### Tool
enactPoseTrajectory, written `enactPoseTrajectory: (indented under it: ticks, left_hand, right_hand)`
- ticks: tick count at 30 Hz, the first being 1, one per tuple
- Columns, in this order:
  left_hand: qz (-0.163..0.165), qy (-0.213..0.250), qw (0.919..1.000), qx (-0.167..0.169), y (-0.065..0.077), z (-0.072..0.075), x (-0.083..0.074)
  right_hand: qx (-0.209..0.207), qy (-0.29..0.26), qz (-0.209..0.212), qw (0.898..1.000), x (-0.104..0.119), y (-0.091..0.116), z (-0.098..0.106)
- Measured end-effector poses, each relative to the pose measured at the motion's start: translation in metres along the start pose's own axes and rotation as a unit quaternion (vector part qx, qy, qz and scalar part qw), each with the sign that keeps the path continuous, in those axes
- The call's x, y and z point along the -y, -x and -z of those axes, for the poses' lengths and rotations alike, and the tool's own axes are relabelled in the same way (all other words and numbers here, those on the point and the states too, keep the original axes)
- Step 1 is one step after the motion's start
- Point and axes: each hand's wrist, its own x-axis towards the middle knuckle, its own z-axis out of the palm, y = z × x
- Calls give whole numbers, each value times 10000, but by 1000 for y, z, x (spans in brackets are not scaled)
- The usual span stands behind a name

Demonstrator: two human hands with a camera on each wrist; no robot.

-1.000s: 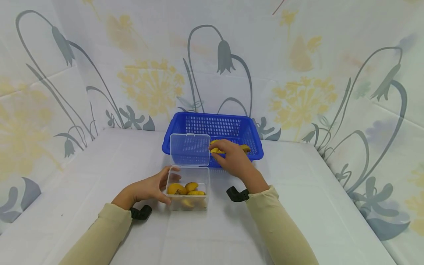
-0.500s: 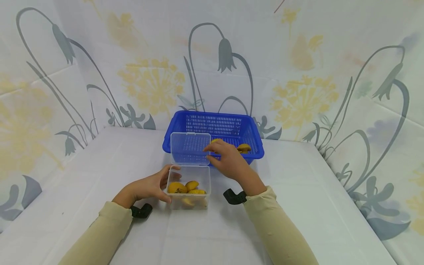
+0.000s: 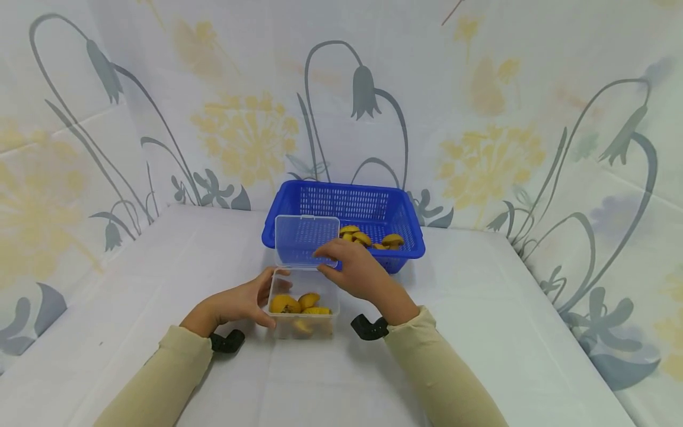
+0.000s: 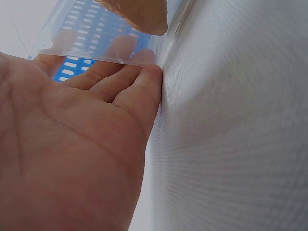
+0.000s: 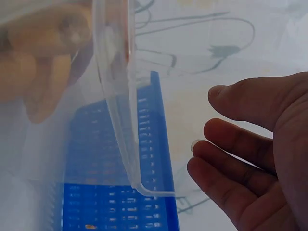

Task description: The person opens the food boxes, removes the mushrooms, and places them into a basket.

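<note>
A clear plastic box (image 3: 304, 327) stands on the white table, its hinged lid (image 3: 299, 234) raised at the back. Several yellow-brown mushrooms (image 3: 285, 304) lie inside. My left hand (image 3: 242, 302) holds the box's left side, thumb at the front corner and fingers behind; in the left wrist view the fingertips show through the clear wall. My right hand (image 3: 354, 270) hovers over the box's back right corner, before the lid. In the right wrist view its thumb (image 5: 240, 98) and loosely bent fingers are apart with nothing between them.
Behind the box stands a blue perforated basket (image 3: 413, 234), partly seen through the lid. More mushrooms (image 3: 393, 240) lie in its front right part. A flower-patterned cloth (image 3: 245, 136) hangs behind and along both sides of the table (image 3: 480, 308).
My right hand has moved from the basket's front rim left and toward me, over the box's back corner. More mushrooms in the basket are uncovered. The left hand and box stay put.
</note>
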Motion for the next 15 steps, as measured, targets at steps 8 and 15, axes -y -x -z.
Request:
enactPoseTrajectory:
  ticks: [8, 15]
  left_hand:
    - [-64, 65, 9999, 48, 2, 0, 2]
    - [-51, -24, 10000, -5, 1, 2, 3]
  right_hand:
    - [363, -342, 243, 9985, 11, 1, -10]
    - [792, -548, 205, 9951, 18, -1, -18]
